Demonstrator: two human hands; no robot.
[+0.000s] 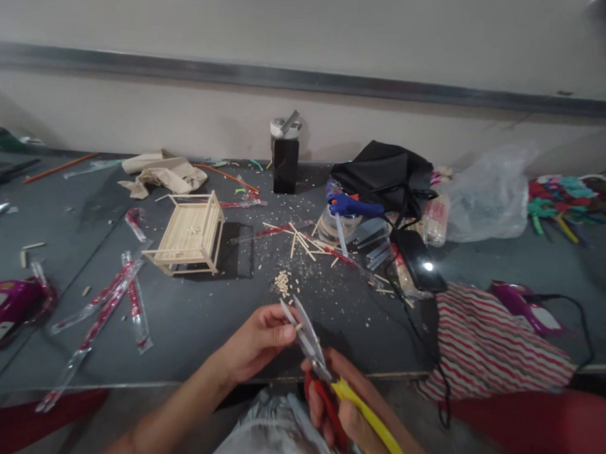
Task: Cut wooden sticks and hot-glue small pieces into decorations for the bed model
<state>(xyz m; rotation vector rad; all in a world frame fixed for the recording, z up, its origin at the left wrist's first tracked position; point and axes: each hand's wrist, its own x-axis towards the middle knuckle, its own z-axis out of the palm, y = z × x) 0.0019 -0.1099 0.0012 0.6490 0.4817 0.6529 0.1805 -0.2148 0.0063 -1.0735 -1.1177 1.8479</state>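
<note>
My right hand [352,414] is wrapped round the handles of a pair of scissors [322,369], one handle red and one yellow. Their blades stand slightly apart and point away from me. Between the blades shows the end of a small wooden stick [298,327], which my left hand [259,338] pinches between thumb and fingers. Just beyond the blade tips lies a small pile of cut wooden pieces [282,282]. Longer wooden sticks [302,241] are scattered behind it. A small frame built of wooden sticks [189,235] stands on the table to the left.
Red-and-clear plastic wrappers [101,313] lie at left. A black phone [286,167] leans on a bottle [280,127] at the back. On the right are a blue glue gun [354,205], a black bag [384,173], a lit phone [419,261], a cable and a striped cloth [497,346].
</note>
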